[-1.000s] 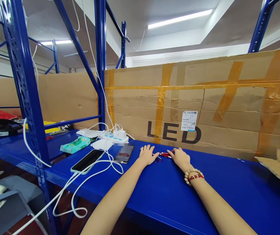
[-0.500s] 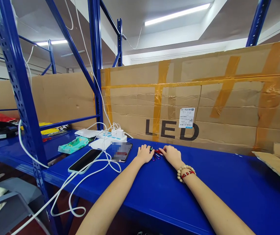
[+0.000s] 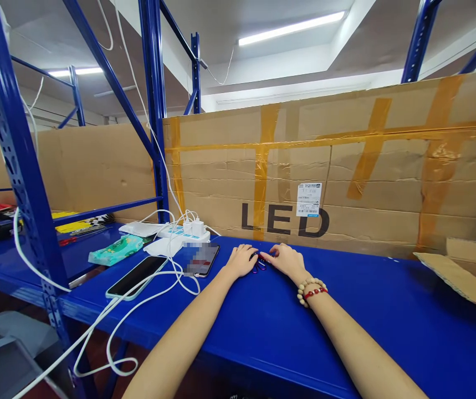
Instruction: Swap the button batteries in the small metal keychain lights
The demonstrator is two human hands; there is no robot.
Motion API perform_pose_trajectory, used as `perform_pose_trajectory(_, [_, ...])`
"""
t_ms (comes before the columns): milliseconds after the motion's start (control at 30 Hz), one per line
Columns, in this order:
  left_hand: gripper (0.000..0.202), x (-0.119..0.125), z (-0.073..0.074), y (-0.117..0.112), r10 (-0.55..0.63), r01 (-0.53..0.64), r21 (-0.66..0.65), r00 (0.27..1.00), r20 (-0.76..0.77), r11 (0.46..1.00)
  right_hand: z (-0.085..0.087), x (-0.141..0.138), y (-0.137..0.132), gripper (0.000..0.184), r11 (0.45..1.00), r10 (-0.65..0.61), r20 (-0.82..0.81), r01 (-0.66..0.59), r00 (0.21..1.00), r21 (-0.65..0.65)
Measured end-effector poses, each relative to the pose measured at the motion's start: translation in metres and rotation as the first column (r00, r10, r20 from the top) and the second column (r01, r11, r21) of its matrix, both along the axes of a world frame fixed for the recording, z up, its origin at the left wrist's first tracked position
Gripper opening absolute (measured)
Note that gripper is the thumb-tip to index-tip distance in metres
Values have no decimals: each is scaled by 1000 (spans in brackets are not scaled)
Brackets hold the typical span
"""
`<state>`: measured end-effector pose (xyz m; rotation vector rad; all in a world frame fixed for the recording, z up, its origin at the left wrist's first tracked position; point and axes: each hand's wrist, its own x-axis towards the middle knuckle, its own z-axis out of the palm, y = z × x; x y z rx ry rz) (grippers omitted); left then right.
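A small cluster of red and purple carabiners (image 3: 260,266) lies on the blue shelf top, between my two hands and partly hidden by them. My left hand (image 3: 241,260) is palm down, its fingers curled and closed against the cluster's left side. From the right, my right hand (image 3: 286,260) has its thumb and bent fingers closed at the other end, where a bit of red shows by the fingertips. A beaded bracelet (image 3: 310,291) is on the right wrist. Just left of my left hand lies a dark phone (image 3: 208,259), partly blurred out.
Another phone (image 3: 138,278) lies farther left under looping white cables (image 3: 132,313). Behind it are a power strip (image 3: 198,235) with chargers and a green packet (image 3: 117,250). A large LED carton (image 3: 221,183) walls the back; an open box (image 3: 466,277) is at right.
The view has turned slightly right, so things sit farther left. My hands have drawn a little closer together over the carabiners, and less of the red shows between them.
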<state>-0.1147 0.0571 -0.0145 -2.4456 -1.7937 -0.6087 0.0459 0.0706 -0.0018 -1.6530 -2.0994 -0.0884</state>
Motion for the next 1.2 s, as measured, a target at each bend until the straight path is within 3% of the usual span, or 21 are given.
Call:
perform_pose_trajectory(133, [35, 1, -1, -1, 2, -2, -14, 1000, -18, 1000, 0, -1, -2, 39, 1000, 29, 42, -29, 999, -6])
perform_pose_trajectory(367, [44, -8, -1, 1, 238, -238, -8, 971, 6, 971, -2, 2, 1, 31, 1000, -6, 30, 6, 1000, -7])
perform_pose_trajectory(467, [41, -9, 0, 1, 259, -259, 3, 966, -1, 966, -3, 4, 3, 27, 1000, -19, 6, 19, 1000, -15])
perform_pose_trajectory(700, [31, -4, 5, -3, 71, -70, 25, 996, -56, 997, -7, 5, 7, 21, 999, 53, -51, -53, 997, -3])
perform_pose_trajectory(967, [25, 7, 8, -7, -156, 162, 62, 983, -92, 985, -14, 0, 19, 35, 945, 328, -154, -324, 932, 54])
perform_pose_trajectory(1200, [22, 14, 7, -7, -189, 196, 112, 979, -77, 974, -16, -7, 22, 42, 900, 435, -264, -428, 861, 87])
